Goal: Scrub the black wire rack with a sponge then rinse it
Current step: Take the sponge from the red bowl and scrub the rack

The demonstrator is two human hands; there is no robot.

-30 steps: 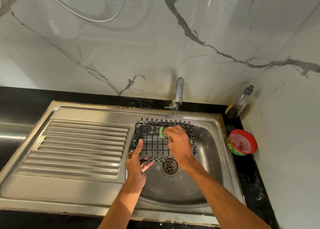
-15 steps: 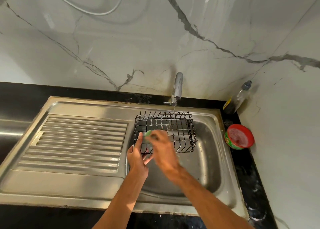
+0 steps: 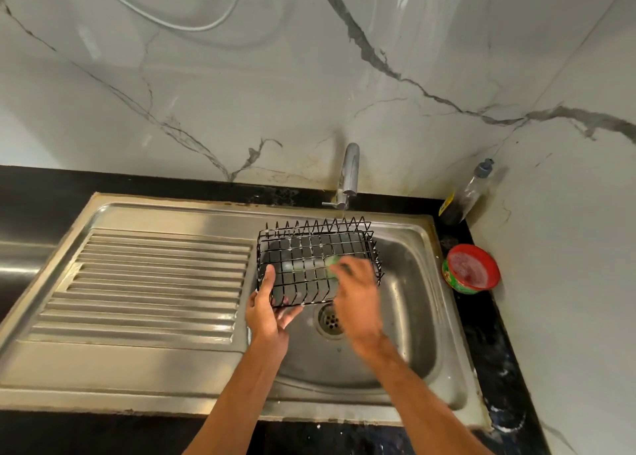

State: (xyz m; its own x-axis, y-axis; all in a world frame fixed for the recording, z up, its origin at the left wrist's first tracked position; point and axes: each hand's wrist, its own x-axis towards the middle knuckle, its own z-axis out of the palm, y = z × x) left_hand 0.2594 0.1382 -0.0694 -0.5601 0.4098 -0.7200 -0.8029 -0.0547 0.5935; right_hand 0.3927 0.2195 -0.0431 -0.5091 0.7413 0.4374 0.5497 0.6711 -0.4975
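Observation:
The black wire rack (image 3: pixel 303 251) is held tilted over the steel sink basin (image 3: pixel 409 303), with white suds on its wires. My left hand (image 3: pixel 268 310) grips the rack's near left corner, thumb up along its side. My right hand (image 3: pixel 358 296) is blurred and presses a green sponge (image 3: pixel 332 265) against the rack's inside near its right half. Most of the sponge is hidden under my fingers.
A chrome tap (image 3: pixel 348 175) stands behind the rack, with a thin stream of water below its spout. The ribbed drainboard (image 3: pixel 155 282) lies to the left. A red-rimmed soap tub (image 3: pixel 470 268) and a clear bottle (image 3: pixel 468 193) stand on the black counter at right. The drain (image 3: pixel 331 320) is below the rack.
My right hand with the sponge swept from the rack's middle to its near left edge, then back to the right. My left hand kept its hold on the corner.

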